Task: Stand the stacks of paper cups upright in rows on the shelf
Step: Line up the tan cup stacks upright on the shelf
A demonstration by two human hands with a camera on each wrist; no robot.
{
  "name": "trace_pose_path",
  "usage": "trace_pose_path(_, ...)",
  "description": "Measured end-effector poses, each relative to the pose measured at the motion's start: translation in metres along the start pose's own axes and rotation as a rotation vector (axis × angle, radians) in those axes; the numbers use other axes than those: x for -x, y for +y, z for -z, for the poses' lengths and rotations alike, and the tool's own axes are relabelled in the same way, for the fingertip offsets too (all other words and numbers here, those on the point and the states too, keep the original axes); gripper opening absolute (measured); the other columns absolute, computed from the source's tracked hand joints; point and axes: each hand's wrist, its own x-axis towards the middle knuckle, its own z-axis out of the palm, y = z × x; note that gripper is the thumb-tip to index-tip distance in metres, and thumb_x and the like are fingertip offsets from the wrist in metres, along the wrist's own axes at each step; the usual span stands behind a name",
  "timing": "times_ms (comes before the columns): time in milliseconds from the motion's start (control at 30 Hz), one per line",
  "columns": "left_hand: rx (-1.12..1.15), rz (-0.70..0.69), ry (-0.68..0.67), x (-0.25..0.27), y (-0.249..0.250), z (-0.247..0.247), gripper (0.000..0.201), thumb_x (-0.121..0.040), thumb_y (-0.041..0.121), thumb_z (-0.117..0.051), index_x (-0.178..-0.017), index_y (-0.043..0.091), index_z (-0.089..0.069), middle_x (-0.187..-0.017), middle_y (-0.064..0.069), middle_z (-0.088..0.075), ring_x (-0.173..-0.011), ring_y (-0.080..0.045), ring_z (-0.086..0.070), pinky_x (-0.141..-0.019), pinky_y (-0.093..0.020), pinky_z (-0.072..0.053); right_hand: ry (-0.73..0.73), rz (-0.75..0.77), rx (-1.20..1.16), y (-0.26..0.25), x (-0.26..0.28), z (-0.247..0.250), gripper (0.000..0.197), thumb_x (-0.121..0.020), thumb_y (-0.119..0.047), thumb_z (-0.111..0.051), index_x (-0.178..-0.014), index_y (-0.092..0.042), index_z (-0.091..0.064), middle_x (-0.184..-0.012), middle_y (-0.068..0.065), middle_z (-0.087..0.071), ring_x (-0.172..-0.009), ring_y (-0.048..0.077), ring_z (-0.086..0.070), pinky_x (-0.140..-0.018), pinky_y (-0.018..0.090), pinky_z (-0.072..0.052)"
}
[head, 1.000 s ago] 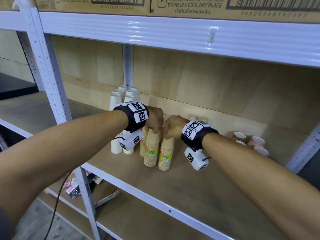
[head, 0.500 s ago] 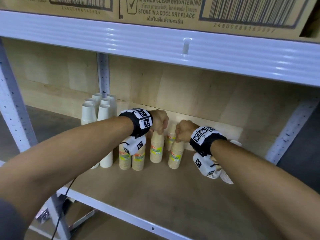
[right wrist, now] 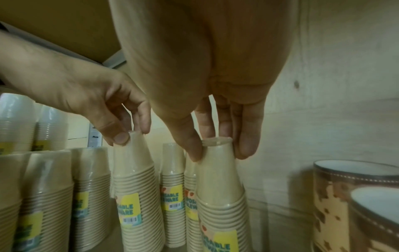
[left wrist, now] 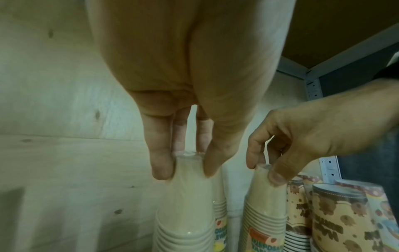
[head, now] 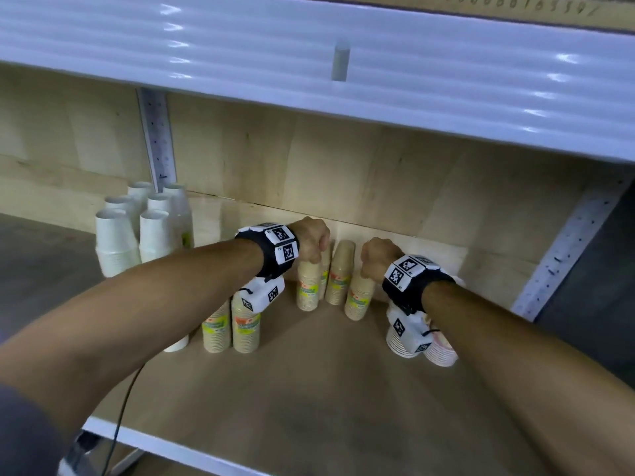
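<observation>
The left hand [head: 311,237] pinches the top of a tan stack [head: 308,286] of upside-down paper cups, thumb on one side and fingers on the other, as the left wrist view shows [left wrist: 185,204]. The right hand [head: 378,257] pinches the top of a second tan stack [head: 359,298] the same way, its thumb and fingers clamped just under the upper rim. Both stacks stand upright on the shelf [head: 309,389], near the back wall, each with a yellow label low on its side. Between them, slightly farther back, stand 2 more tan stacks [head: 340,273], touching or nearly touching the held ones. To the left and nearer the front edge, 2 further tan stacks [head: 233,328] stand side by side under the left wrist camera. Farther left, 6 white stacks [head: 144,228] stand in 2 rows running toward the back. At the right, under the right wrist, patterned stacks [head: 436,348] stand with rims up; the right wrist view shows brown print on them [right wrist: 345,204]. A black cable [head: 120,420] hangs below the left forearm.
</observation>
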Motion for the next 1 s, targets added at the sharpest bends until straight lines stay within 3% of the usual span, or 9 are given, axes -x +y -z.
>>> trace_pose_path(133, 0.011, -0.012, -0.019, -0.014, 0.004, -0.004, 0.028, -0.083, 0.012, -0.073, -0.110, 0.011, -0.066, -0.106, -0.003, -0.058, -0.087, -0.018, -0.055, -0.067, -0.024, -0.043, 0.022, 0.007, -0.016, 0.010, -0.014, -0.001, 0.032, -0.080, -0.016, -0.068, -0.110, -0.006, -0.063, -0.112, 0.010, -0.062, -0.100, 0.028, -0.062, -0.076, 0.030, -0.052)
trace_pose_path(267, 0.024, -0.029, -0.037, -0.021, 0.006, -0.006, 0.028, -0.083, 0.011, -0.071, -0.111, 0.008, -0.067, -0.113, -0.006, -0.063, -0.088, -0.018, -0.056, -0.068, -0.024, -0.044, 0.041, 0.003, -0.004, 0.012, -0.026, 0.000, 0.030, -0.082, -0.013, -0.067, -0.112, -0.005, -0.066, -0.118, 0.013, -0.062, -0.104, 0.029, -0.062, -0.082, 0.031, -0.053)
trace_pose_path(433, 0.038, -0.014, -0.059, -0.028, 0.003, -0.011, 0.026, -0.082, 0.010, -0.072, -0.108, 0.009, -0.069, -0.113, -0.007, -0.066, -0.089, -0.019, -0.058, -0.070, -0.025, -0.048, 0.057, -0.018, 0.008, 0.008, -0.035, 0.000, 0.026, -0.085, -0.009, -0.064, -0.110, -0.003, -0.068, -0.118, 0.012, -0.064, -0.105, 0.027, -0.063, -0.083, 0.029, -0.052)
trace_pose_path(667, 0.064, -0.004, -0.068, -0.033, 0.003, -0.009, 0.025, -0.083, 0.009, -0.071, -0.108, 0.006, -0.071, -0.109, -0.008, -0.068, -0.085, -0.017, -0.057, -0.070, -0.026, -0.047, 0.067, 0.038, 0.024, 0.009, -0.044, -0.003, 0.024, -0.090, -0.009, -0.056, -0.112, -0.003, -0.063, -0.118, 0.013, -0.060, -0.103, 0.027, -0.060, -0.072, 0.025, -0.043)
trace_pose_path(867, 0.099, 0.015, -0.078, -0.034, 0.000, -0.011, 0.025, -0.082, 0.011, -0.074, -0.106, 0.008, -0.071, -0.109, -0.008, -0.069, -0.095, -0.022, -0.064, -0.080, -0.032, -0.054, 0.097, 0.033, 0.019, 0.014, -0.047, -0.008, 0.024, -0.091, -0.009, -0.055, -0.112, -0.002, -0.063, -0.119, 0.015, -0.059, -0.104, 0.030, -0.059, -0.083, 0.032, -0.048)
trace_pose_path(1000, 0.095, 0.019, -0.093, -0.032, 0.000, -0.010, 0.028, -0.082, 0.014, -0.075, -0.109, 0.010, -0.069, -0.111, -0.007, -0.068, -0.101, -0.024, -0.064, -0.082, -0.032, -0.054, 0.127, 0.051, 0.001, 0.016, -0.044, -0.009, 0.023, -0.091, -0.013, -0.053, -0.112, -0.006, -0.061, -0.119, 0.013, -0.056, -0.102, 0.030, -0.058, -0.081, 0.033, -0.049)
